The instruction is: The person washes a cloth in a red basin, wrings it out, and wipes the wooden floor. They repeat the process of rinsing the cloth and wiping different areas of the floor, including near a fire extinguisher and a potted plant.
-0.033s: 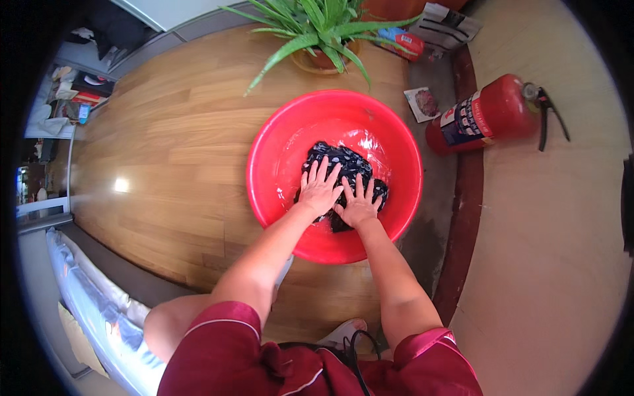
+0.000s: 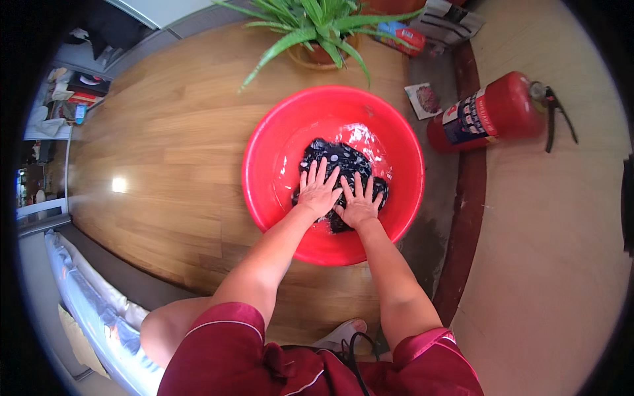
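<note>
A round red plastic basin (image 2: 264,132) stands on the floor in front of me, with shallow water glinting in it. Bunched in the water lies a black patterned cloth (image 2: 335,157), wet and wrinkled; the garment's kind cannot be made out. My left hand (image 2: 319,188) rests palm down on its left part, fingers spread. Close beside it, thumbs almost meeting, my right hand (image 2: 358,203) lies flat on the right part, also with spread fingers. Both palms hide some of the cloth, and neither hand grips it.
Beyond the basin a potted aloe plant (image 2: 320,39) spreads long leaves toward it. A red fire extinguisher (image 2: 492,113) is at the right by the wall, near a small printed packet (image 2: 422,100). Wooden flooring (image 2: 165,152) extends left. A plastic-wrapped bundle (image 2: 99,310) lies at lower left.
The basin and plant sit very slightly differently in the picture, as if the view shifted a little. Both hands stay spread on the cloth.
</note>
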### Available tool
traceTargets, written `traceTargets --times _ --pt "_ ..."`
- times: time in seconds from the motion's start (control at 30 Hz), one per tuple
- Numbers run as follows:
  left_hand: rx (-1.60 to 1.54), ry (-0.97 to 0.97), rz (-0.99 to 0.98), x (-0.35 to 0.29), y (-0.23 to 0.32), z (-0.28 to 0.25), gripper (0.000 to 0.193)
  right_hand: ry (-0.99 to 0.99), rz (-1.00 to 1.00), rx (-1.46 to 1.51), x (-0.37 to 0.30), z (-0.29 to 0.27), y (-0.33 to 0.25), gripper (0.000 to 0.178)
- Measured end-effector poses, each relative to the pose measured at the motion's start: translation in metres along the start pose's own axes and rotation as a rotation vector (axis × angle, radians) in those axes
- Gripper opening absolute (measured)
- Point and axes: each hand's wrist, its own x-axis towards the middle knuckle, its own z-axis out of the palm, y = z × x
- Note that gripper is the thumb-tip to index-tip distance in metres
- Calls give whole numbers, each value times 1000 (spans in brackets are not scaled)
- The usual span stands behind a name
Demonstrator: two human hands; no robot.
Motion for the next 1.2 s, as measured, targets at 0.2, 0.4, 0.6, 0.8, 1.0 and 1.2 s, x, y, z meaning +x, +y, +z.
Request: traceTargets --times 0.2,0.4,0.6,0.8,1.0,1.2 --pt "-177 -60 101 19 -50 29 70 261 -145 -31 28 27 9 77" --pt "-233 311 -23 23 -25 -23 69 588 -113 803 29 45 62 50" --pt "-755 321 -393 37 0 29 64 77 570 2106 -35 -1 7 72" --pt "-1271 154 156 -51 91 -49 31 -319 -260 2841 3 25 56 67" --pt "-785 325 256 -30 92 -55 30 2 -505 2545 -18 -10 20 51" --pt "-13 325 35 32 -19 -54 29 283 156 2262 -19 -24 34 28"
